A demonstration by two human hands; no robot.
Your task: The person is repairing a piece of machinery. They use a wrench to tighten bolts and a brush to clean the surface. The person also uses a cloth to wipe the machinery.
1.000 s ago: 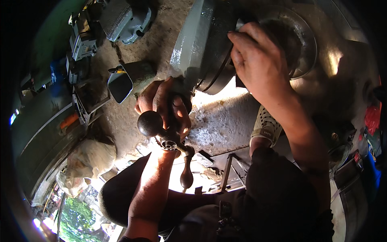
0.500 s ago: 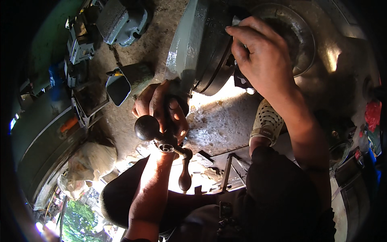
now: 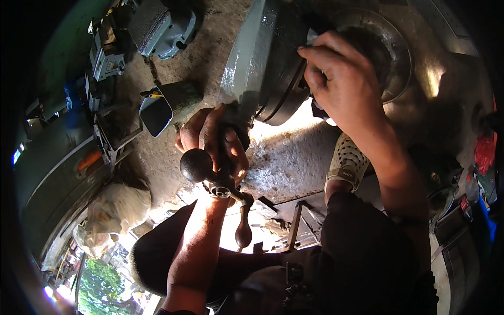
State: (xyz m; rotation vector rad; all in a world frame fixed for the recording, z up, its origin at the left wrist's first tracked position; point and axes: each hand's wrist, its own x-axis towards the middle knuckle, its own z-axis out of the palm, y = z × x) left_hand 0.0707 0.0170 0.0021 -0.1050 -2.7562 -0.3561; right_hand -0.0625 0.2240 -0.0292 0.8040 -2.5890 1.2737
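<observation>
A ball-ended crank handle (image 3: 243, 231) with a round dark knob (image 3: 195, 165) sits low in the middle. Just behind its hub, my left hand (image 3: 210, 134) is closed round a dark round part whose shape is mostly hidden by the fingers. That part adjoins a grey-green painted machine casting (image 3: 247, 68) with a dark, curved, drum-like body (image 3: 286, 89) on its right. At the upper right of that body, my right hand (image 3: 344, 71) is closed in a pinch. Its thumb and forefinger meet by a small pale-and-dark piece, too hidden to name.
A rectangular metal tube (image 3: 156, 111) and a grey-green casting (image 3: 163, 31) lie on the concrete floor to the left. A round metal rim (image 3: 401, 58) lies beyond my right hand. My shoe (image 3: 346, 157) stands below it. A plastic bag (image 3: 118, 207) is at lower left.
The machine, the crank and both hands sit slightly further right in the picture, as the view shifts a little. Both hands keep the same hold.
</observation>
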